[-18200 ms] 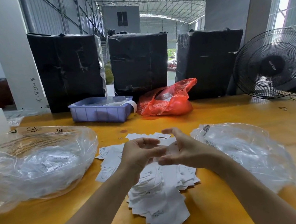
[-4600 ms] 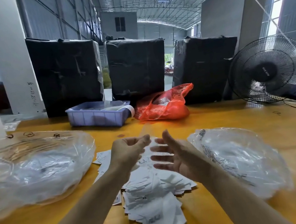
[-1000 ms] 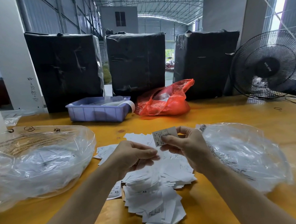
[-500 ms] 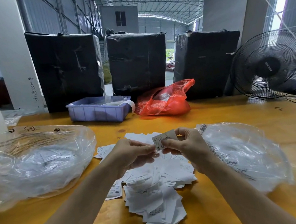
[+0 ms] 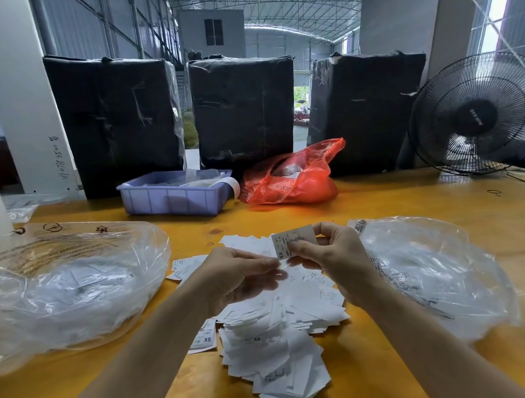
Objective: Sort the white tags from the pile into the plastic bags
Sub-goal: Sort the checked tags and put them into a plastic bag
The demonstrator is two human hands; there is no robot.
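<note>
Hardly anything has moved: right hand [image 5: 334,253] still pinches one tag [image 5: 294,241] (marked XS) above the pile [image 5: 275,340], left hand [image 5: 238,275] curled at its lower edge, fingertips touching it. Clear bags [image 5: 64,296] lie outside either hand.

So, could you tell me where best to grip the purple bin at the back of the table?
Probably by the rim of the purple bin at its two short ends, coming down from above: a paper strip drapes over the right end, so grip beside it.
</note>
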